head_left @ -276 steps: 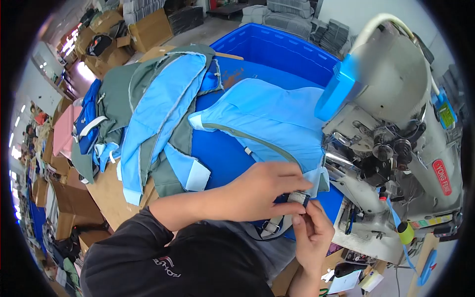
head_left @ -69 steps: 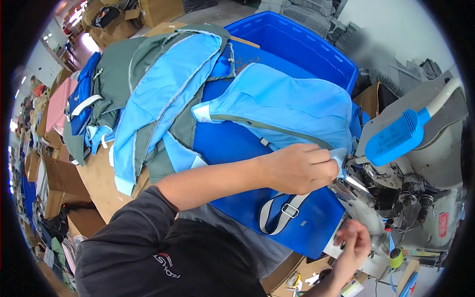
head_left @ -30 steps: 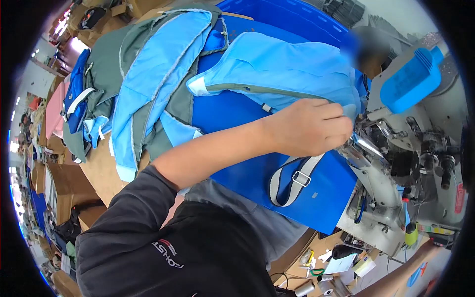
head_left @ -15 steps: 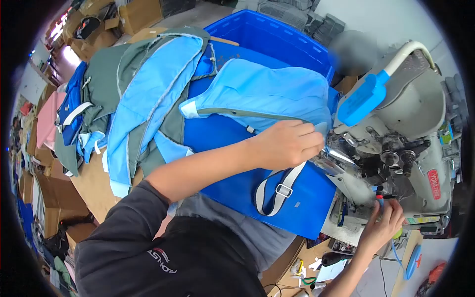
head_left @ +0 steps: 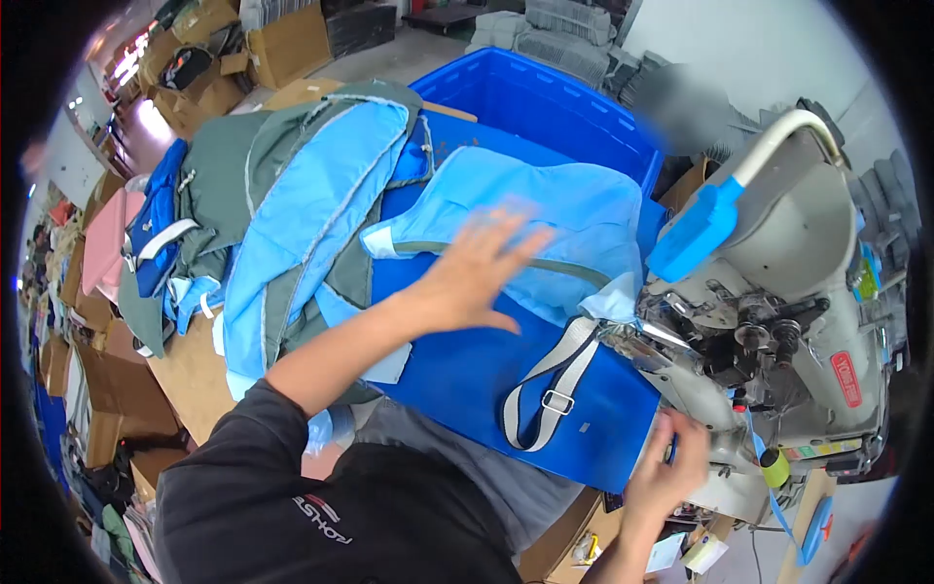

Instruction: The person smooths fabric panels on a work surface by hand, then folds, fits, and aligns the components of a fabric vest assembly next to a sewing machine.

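My left hand (head_left: 479,268), blurred by motion, hovers with fingers spread over the light blue fabric piece (head_left: 545,209). This piece has a dark grey-green trim and a white end, and its right corner lies under the sewing machine's (head_left: 725,336) working area. A black-and-white webbing strap (head_left: 516,409) with a white slider buckle (head_left: 557,402) hangs from that corner across the blue board (head_left: 603,443). My right hand (head_left: 671,465) is closed, fingers curled, at the board's right edge by the machine bed. Something small and dark shows at its fingertips, too hidden to name.
Grey-green and light blue sewn pieces (head_left: 311,224) are heaped on the left. A blue bin (head_left: 545,97) stands behind the board. A blue-wrapped lever (head_left: 696,234) juts from the machine. Blue tape (head_left: 778,511) runs down from the machine at the lower right.
My left hand has let go of the fabric by the machine and moved left, fingers spreading. My right hand has left the tape near the red knob and moved left to the board's edge.
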Available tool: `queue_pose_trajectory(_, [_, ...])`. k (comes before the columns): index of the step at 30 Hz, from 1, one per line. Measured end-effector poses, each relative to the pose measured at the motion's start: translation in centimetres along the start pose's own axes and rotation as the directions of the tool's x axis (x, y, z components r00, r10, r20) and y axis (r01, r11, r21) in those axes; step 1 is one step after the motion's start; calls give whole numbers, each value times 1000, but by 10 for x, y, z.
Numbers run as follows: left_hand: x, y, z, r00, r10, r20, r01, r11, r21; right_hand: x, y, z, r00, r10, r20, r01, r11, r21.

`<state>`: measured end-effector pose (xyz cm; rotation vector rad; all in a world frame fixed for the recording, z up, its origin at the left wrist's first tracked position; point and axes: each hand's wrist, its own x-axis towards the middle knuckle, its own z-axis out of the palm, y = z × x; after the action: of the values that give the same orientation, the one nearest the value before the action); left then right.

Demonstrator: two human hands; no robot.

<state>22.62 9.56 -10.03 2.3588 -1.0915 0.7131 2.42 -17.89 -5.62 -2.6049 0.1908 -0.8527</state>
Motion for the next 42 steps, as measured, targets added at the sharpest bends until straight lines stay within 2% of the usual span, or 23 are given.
queue_pose_trajectory(2, [-28,-43,23,994,-104,35,95,976,196,6,-18,27,991,26,129,-46,986,158])
queue_pose_trajectory(4, [-51,-86,42,997,-61,55,41,950,310,10,-28,55,962,-86,259,55,991,125])
queue_pose_trajectory(7, [-39,-78,2,981,-189,34,183,972,146,1,-28,103,942,-168,290,144,984,105])
queue_pose_trajectory(8, [-28,-65,-24,987,-156,-41,161,956,244,-1,-29,113,943,-219,249,204,975,85])
queue_pose_trajectory(9, [-16,-46,-60,980,-197,16,178,915,361,1,-33,114,912,-109,395,5,967,254])
queue_pose_trajectory(11, [9,-8,-132,934,-335,122,224,818,530,2,-41,113,721,8,693,-439,779,448])
queue_pose_trajectory(12, [21,10,-167,918,-354,177,204,808,553,-9,-34,124,756,-106,646,-366,750,551])
queue_pose_trajectory(14, [53,9,-215,948,-160,276,20,893,449,-17,-52,105,610,-147,779,-719,310,621])
queue_pose_trajectory(15, [76,-5,-226,887,-152,436,-6,940,340,-18,-58,88,574,-169,801,-781,184,597])
queue_pose_trajectory(17, [116,-28,-225,617,-333,713,227,943,243,-29,-62,53,499,-225,837,-865,-68,497])
queue_pose_trajectory(20, [94,-70,-175,647,-305,698,-38,902,430,-52,-54,43,504,-402,765,-820,-502,277])
queue_pose_trajectory(22, [51,-69,-125,836,91,541,-184,976,121,-53,-61,43,570,-401,717,-822,-259,508])
queue_pose_trajectory(23, [31,-34,-115,849,30,527,77,981,-180,-55,-66,35,513,-291,808,-858,-174,482])
queue_pose_trajectory(25, [-11,19,-107,814,196,546,139,849,-511,-56,-72,23,462,-155,873,-887,-66,457])
queue_pose_trajectory(30, [-51,76,-109,827,181,532,-58,969,-239,-48,-69,6,403,-242,883,-901,64,429])
queue_pose_trajectory(31, [-62,64,-101,916,106,386,0,965,-264,-41,-72,2,373,-270,888,-907,96,411])
queue_pose_trajectory(34, [-77,26,-110,934,14,356,211,784,-584,-26,-71,-2,309,-369,877,-853,300,427])
queue_pose_trajectory(35, [-81,25,-111,970,-119,214,222,798,-561,-15,-80,-11,256,-363,896,-864,331,380])
queue_pose_trajectory(36, [-75,30,-129,884,-346,315,467,681,-564,-2,-91,-18,280,-406,870,-846,324,423])
queue_pose_trajectory(38, [-81,40,-136,859,-510,40,447,710,-544,23,-117,-22,332,-487,808,-809,293,509])
queue_pose_trajectory(40, [-81,48,-140,829,-543,-136,415,759,-502,49,-156,-3,556,-506,659,-768,-11,640])
queue_pose_trajectory(41, [-79,51,-141,806,-549,-222,400,782,-478,62,-169,12,640,-422,642,-677,86,731])
queue_pose_trajectory(42, [-74,50,-140,770,-567,-293,374,773,-513,72,-178,40,765,-358,536,-437,323,839])
